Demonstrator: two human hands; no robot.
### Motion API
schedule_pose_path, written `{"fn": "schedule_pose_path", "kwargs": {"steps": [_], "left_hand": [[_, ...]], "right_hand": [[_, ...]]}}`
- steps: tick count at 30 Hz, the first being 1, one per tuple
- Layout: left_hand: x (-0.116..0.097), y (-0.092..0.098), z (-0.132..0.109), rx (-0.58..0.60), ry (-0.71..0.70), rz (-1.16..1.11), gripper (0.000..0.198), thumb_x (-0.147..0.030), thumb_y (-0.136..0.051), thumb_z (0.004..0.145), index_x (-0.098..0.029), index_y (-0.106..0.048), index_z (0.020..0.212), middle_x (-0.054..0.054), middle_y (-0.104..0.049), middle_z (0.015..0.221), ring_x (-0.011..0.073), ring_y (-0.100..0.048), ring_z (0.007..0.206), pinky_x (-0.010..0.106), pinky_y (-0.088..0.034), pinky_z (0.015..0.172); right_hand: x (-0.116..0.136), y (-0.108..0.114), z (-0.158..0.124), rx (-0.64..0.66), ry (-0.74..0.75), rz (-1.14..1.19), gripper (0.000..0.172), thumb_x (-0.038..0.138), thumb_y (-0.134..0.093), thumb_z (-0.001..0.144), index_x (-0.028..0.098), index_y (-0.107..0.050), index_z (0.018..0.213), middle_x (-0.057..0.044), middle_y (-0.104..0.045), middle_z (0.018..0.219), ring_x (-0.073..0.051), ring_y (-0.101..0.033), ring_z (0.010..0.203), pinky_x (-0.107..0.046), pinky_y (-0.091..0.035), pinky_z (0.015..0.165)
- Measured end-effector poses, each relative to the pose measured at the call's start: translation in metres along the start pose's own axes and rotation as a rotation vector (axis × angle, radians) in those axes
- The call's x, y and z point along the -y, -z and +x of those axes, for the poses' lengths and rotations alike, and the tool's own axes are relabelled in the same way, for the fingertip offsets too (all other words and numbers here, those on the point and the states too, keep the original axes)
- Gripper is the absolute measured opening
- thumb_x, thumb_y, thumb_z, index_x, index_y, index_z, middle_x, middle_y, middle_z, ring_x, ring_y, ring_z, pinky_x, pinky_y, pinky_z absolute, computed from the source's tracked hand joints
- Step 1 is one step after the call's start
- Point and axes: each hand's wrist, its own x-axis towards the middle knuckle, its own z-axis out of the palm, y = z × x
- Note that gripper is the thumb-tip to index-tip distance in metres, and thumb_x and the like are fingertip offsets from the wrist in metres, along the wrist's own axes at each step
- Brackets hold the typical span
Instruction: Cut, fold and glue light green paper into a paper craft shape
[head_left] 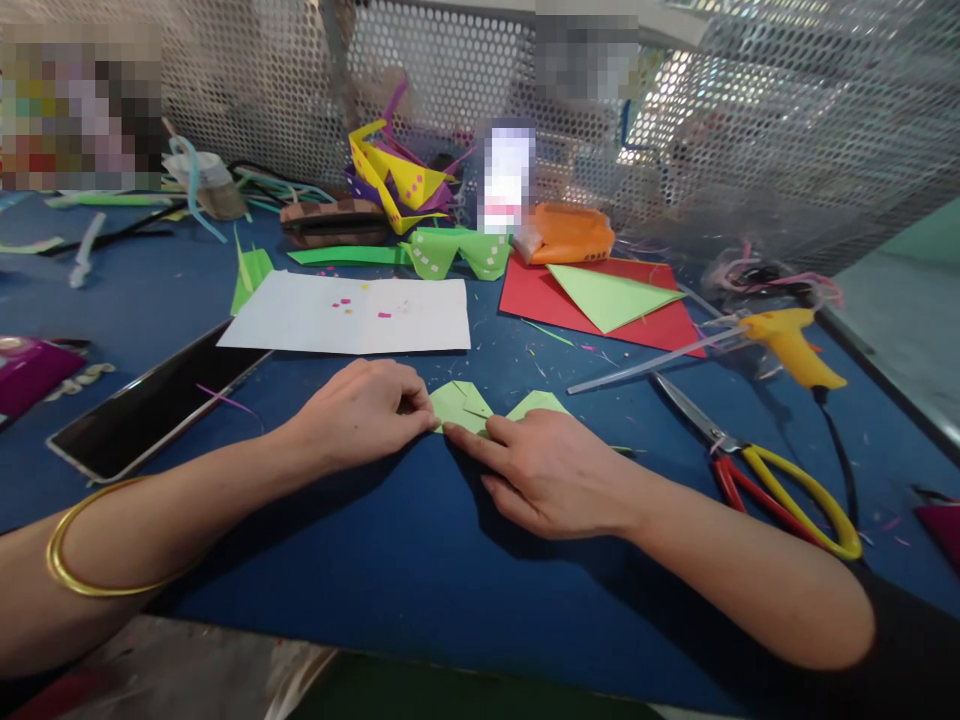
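A folded light green paper (459,402) lies on the blue table in front of me, its top showing two rounded humps. My left hand (375,405) pinches the paper's left corner between thumb and fingers. Across the paper's lower edge reaches my right hand (551,470), its index finger pressed down near the left thumb and the other fingers bent. This hand covers the middle and lower right of the paper. Beyond both hands is a white sheet (300,315) with small coloured paper bits on it.
Scissors (720,435) and a yellow glue gun (784,335) with a clear stick lie to the right. Red paper (529,295) bears a green triangle (615,295). Green paper glasses (457,252) stand behind. A phone (161,400) lies left. A perforated metal screen (262,80) borders the back.
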Motion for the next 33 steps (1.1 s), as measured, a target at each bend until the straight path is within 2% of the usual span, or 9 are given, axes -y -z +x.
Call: {"fn": "schedule_pose_path", "kwargs": {"steps": [8,19,27,33], "left_hand": [[0.004,0.003,-0.003,0.011,0.047,-0.034,0.02,-0.037,-0.058,0.073,-0.022,-0.069,0.066,0.001,-0.071,0.069,0.0166,-0.06,0.065,0.027,-0.038,0.058],[0.003,0.002,-0.003,-0.013,-0.003,0.007,0.017,-0.032,-0.056,0.071,-0.021,-0.067,0.064,0.002,-0.069,0.07,0.0173,-0.059,0.066,0.029,-0.037,0.061],[0.007,0.009,-0.004,0.064,0.137,-0.124,0.019,-0.035,-0.058,0.07,-0.021,-0.067,0.063,0.0,-0.068,0.063,0.0156,-0.057,0.059,0.027,-0.038,0.056],[0.008,0.012,-0.003,0.064,0.05,-0.021,0.015,-0.029,-0.056,0.07,-0.02,-0.063,0.059,0.001,-0.066,0.062,0.0148,-0.055,0.058,0.028,-0.036,0.056]], "right_hand": [[-0.001,-0.001,0.004,0.02,0.003,-0.037,0.052,0.03,-0.035,0.096,0.012,-0.036,0.145,-0.008,-0.064,0.089,-0.017,-0.054,0.061,-0.033,-0.027,0.052],[0.003,0.006,0.007,0.034,-0.032,-0.044,0.051,0.034,-0.031,0.097,0.019,-0.036,0.146,-0.005,-0.064,0.084,-0.015,-0.053,0.057,-0.031,-0.023,0.05],[-0.003,0.002,0.009,0.042,-0.01,-0.005,0.051,0.032,-0.034,0.096,0.021,-0.036,0.146,-0.004,-0.065,0.084,-0.015,-0.054,0.059,-0.031,-0.022,0.051],[-0.003,0.001,0.007,0.039,-0.025,-0.015,0.051,0.032,-0.034,0.096,0.022,-0.036,0.146,-0.004,-0.065,0.085,-0.015,-0.054,0.059,-0.031,-0.021,0.051]]}}
